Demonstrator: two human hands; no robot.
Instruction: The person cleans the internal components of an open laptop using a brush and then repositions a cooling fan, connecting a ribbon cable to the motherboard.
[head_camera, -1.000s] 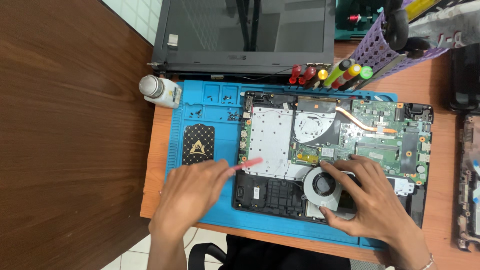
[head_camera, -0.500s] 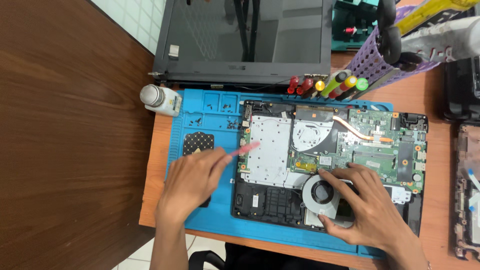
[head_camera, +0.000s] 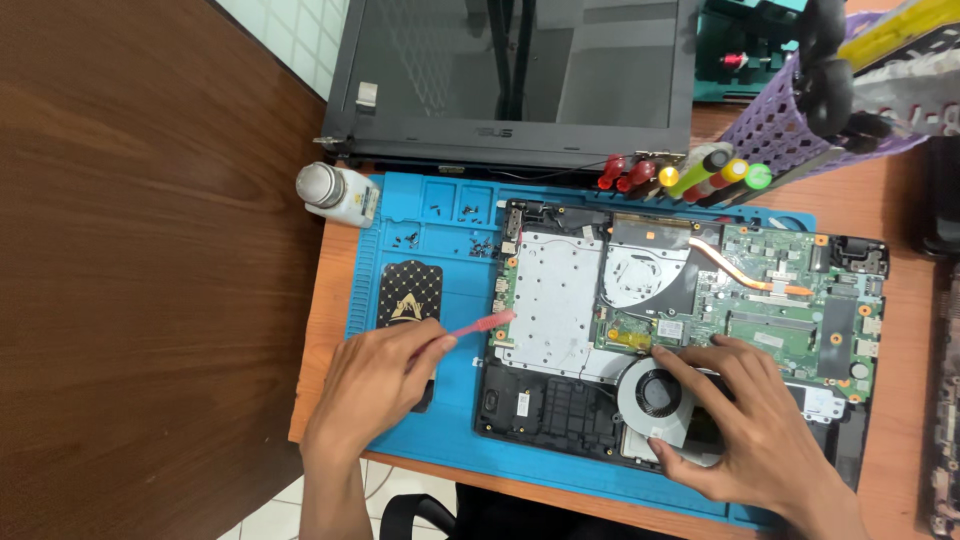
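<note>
The left hand (head_camera: 375, 385) pinched a pink pry tool (head_camera: 478, 325) whose tip touched the opened laptop's (head_camera: 540, 420) left edge, while the right hand (head_camera: 745, 425), fingers spread, steadied the cooling fan (head_camera: 655, 392) beneath it; gentle, shallow levering seemed wisest.

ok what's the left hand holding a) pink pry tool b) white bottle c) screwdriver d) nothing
a: the left hand pinches a thin pink pry tool whose tip points at the laptop's left edge, while the white bottle stands apart at the mat's corner.
</note>
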